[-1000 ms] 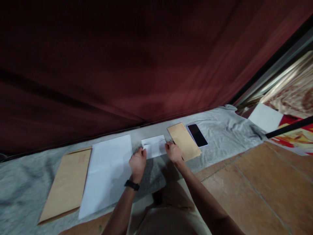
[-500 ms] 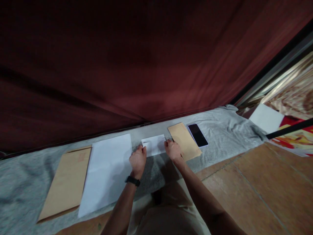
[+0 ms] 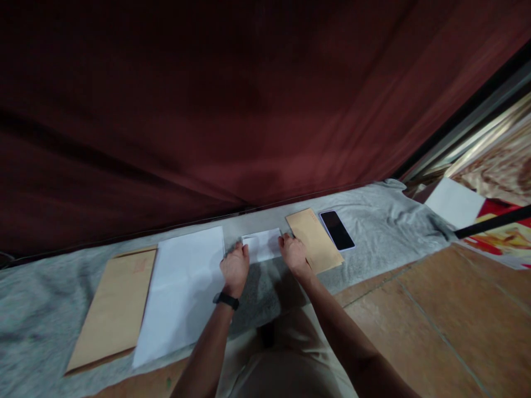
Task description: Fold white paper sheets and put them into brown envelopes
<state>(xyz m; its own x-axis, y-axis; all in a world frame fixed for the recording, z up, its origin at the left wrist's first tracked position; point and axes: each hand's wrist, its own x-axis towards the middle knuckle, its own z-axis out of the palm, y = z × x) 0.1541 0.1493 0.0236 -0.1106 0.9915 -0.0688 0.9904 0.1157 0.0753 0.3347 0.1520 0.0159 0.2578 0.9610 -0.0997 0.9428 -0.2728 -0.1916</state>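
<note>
A small folded sheet of white paper (image 3: 262,246) lies on the grey cloth between my hands. My left hand (image 3: 235,269) has its fingers closed on the paper's left end, with thumb and forefinger together. At the right end, my right hand (image 3: 293,254) bends its fingers over the paper's edge, and the fingertips are partly hidden. Just beyond the right hand lies a small brown envelope (image 3: 317,240), partly under that hand. A stack of large white paper (image 3: 182,287) lies to the left of my left hand.
A large brown envelope (image 3: 114,309) lies at the far left of the grey cloth (image 3: 373,221). A dark-screened phone (image 3: 337,230) rests right of the small envelope. Behind hangs a dark red curtain (image 3: 257,138). Brown floor tiles (image 3: 415,309) show at the right.
The folded paper looks slightly narrower from front to back, and its raised left flap lies flatter. Both hands remain at its ends. The view has shifted slightly.
</note>
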